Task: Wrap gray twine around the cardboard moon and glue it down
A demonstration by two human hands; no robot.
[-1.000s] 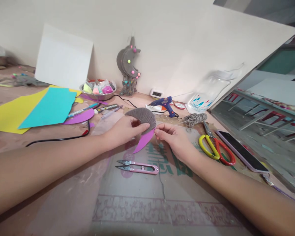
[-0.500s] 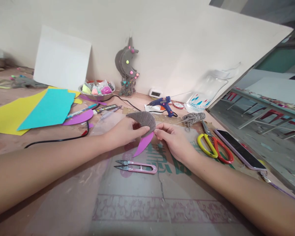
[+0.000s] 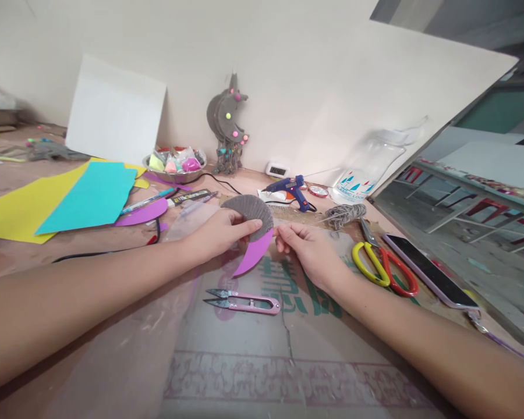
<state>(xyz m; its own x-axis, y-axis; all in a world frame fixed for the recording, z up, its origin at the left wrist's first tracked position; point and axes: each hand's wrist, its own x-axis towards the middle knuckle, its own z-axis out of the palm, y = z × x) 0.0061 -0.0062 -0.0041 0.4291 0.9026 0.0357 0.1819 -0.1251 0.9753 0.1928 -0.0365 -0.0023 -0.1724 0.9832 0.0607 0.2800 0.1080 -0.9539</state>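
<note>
The left hand [image 3: 227, 233] was clamped on the crescent [image 3: 254, 224], at frame center; the right hand [image 3: 303, 247] had its fingertips together at the crescent's right edge. Open room lay below the thread snips [image 3: 248, 302], lower center. The bench [image 3: 91, 355] edge ran beside the phone [image 3: 430, 270], right. The clear bottle [image 3: 358, 174] read "CLASSIC LOO", partly legible.
</note>
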